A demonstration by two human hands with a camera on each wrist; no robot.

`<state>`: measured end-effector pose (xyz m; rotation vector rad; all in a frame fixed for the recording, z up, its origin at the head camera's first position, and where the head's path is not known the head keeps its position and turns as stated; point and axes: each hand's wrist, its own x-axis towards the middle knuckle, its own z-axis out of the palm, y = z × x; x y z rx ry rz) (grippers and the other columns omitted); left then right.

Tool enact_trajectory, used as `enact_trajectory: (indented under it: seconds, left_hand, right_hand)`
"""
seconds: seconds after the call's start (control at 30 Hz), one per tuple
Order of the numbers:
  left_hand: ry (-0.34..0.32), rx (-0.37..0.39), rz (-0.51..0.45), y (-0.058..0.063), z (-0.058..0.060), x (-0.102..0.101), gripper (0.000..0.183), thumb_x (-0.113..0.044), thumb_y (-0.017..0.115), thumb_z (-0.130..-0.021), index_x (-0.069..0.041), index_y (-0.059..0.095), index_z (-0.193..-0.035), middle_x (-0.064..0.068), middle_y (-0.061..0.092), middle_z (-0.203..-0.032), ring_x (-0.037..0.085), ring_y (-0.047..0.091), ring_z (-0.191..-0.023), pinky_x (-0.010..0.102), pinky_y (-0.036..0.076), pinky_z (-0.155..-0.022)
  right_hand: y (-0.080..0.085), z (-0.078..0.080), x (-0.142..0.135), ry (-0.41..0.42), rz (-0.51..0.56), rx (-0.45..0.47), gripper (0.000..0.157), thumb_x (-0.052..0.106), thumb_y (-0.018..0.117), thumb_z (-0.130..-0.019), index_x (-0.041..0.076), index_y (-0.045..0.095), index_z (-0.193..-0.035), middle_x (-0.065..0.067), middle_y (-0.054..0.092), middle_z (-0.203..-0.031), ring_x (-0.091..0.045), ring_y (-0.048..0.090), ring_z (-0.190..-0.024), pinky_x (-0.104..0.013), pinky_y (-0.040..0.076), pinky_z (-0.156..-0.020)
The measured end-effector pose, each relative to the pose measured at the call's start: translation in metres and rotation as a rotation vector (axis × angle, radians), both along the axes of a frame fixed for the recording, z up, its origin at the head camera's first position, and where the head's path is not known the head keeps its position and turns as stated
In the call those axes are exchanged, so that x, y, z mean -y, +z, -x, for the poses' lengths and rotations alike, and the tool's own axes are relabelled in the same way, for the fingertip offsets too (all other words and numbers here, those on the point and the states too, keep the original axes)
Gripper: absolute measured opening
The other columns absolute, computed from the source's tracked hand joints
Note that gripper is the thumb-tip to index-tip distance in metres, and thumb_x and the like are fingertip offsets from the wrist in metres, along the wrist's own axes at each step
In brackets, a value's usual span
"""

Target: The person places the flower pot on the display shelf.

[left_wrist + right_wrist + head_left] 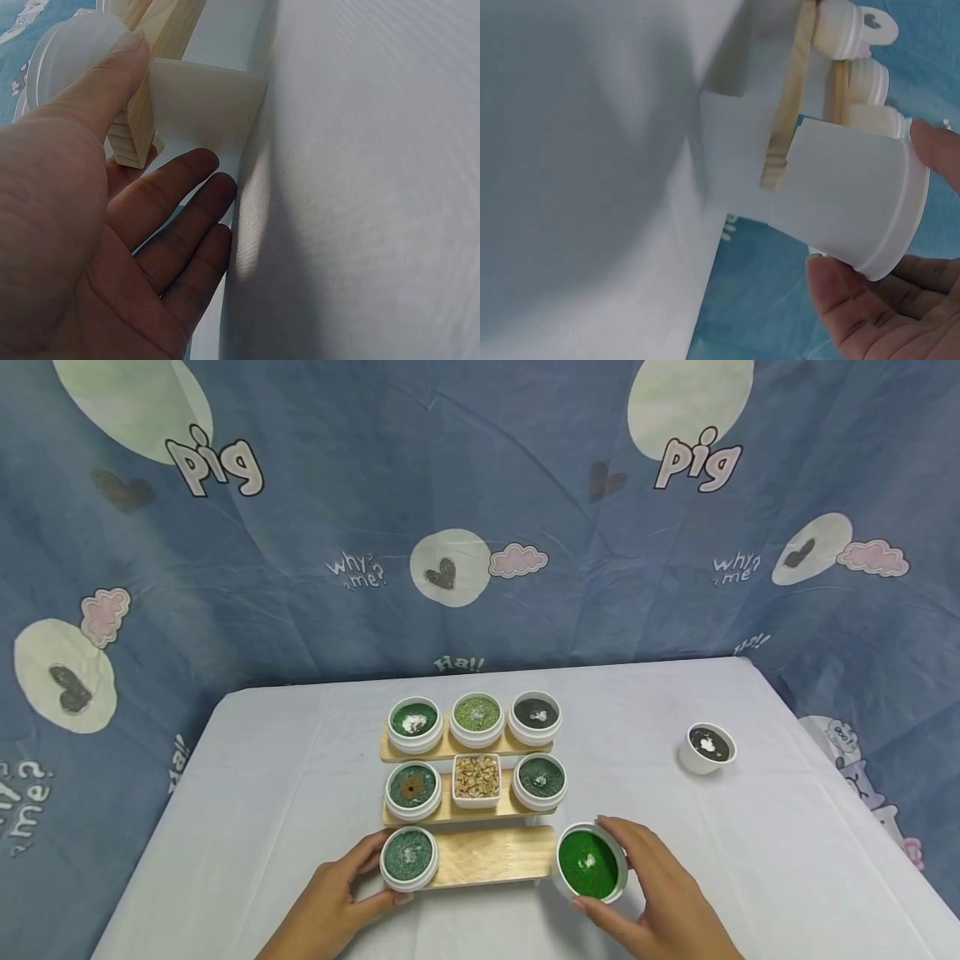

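Observation:
On the three-tier wooden stand (495,857), my left hand (330,885) has its thumb and index finger around a small white bowl (408,858) of dark green filling, at the left end of the lowest board. The left wrist view shows that thumb by the bowl and board edge, other fingers loose below. My right hand (651,889) pinches the rim of a white cup (847,195) with bright green filling, thumb in front and fingers behind. That cup is off the table, tilted, beside the lowest board's right end. Whether it touches the board, I cannot tell.
The top board carries three round white bowls (476,720). On the middle board, two round bowls (540,781) flank a square white dish (476,781) of chopped nuts. A white cup (705,749) with dark filling stands farther right on the white tablecloth (247,802). A blue printed curtain (300,635) hangs behind.

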<state>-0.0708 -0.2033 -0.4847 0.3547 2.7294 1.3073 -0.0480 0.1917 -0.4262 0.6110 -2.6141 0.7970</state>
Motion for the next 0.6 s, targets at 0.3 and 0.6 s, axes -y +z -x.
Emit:
enact_trajectory:
  seconds: [0.3,0.6]
  left_hand:
    - [-0.003,-0.011,0.003,0.001,0.0,0.0,0.068,-0.048,0.086,-0.085,-0.03,0.058,-0.145,-0.017,0.071,-0.128,0.012,0.061,-0.127,0.043,0.05,-0.109]
    - [-0.004,-0.016,0.005,0.0,-0.001,0.001,0.068,-0.049,0.085,-0.085,-0.031,0.058,-0.145,-0.017,0.071,-0.129,0.012,0.061,-0.127,0.042,0.05,-0.108]
  right_hand:
    - [-0.003,0.005,0.01,0.107,0.049,-0.068,0.083,0.058,0.081,-0.087,0.004,0.055,-0.145,0.0,0.061,-0.138,-0.016,0.06,-0.122,-0.008,0.031,-0.112]
    - [-0.002,0.009,0.018,0.134,0.046,-0.061,0.082,0.06,0.075,-0.091,0.007,0.052,-0.149,-0.002,0.06,-0.14,-0.017,0.059,-0.125,-0.01,0.031,-0.113]
